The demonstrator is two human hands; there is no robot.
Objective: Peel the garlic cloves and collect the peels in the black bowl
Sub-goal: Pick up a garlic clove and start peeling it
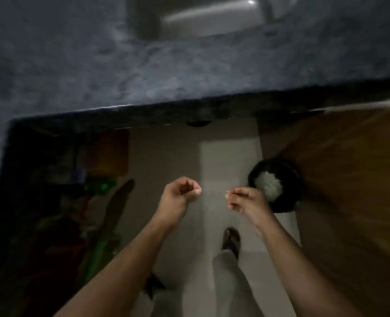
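Note:
The black bowl (278,186) sits at the near-left edge of a wooden surface, with a heap of white garlic peels (269,185) inside it. My right hand (246,203) hovers just left of the bowl and pinches a small pale scrap, seemingly a garlic peel (227,194), at its fingertips. My left hand (181,192) is further left, over the floor, with its fingers curled into a loose fist. The view is blurred, and I see nothing inside that fist. No whole garlic clove is visible.
A dark blue-grey countertop (98,65) fills the top, with a grey sink (200,17) at the back. A wooden surface (349,168) is at the right. Below are pale floor tiles, my sandalled foot (231,241), and dark clutter (75,202) at the left.

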